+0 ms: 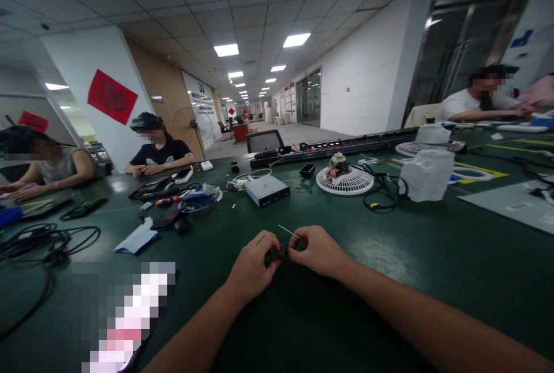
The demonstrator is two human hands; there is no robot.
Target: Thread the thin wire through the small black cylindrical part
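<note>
My left hand (256, 262) is closed around a small black cylindrical part (277, 254), held just above the green table. The fingers of my right hand (318, 250) pinch a thin metal rod (288, 231), which sticks out up and to the left. Those same right fingertips meet the right end of the black part. My fingers hide much of the part, so its exact kind cannot be made out. Beyond my hands lies a grey, box-shaped disc drive (267, 190).
A white fan grille with a motor (344, 176) and a white plastic housing (427, 175) stand at the right. Black cables (387, 188) lie between them. At left are a blue cloth (136, 237), tools and a blurred-out screen (130, 321). Several people sit around the table (415, 257).
</note>
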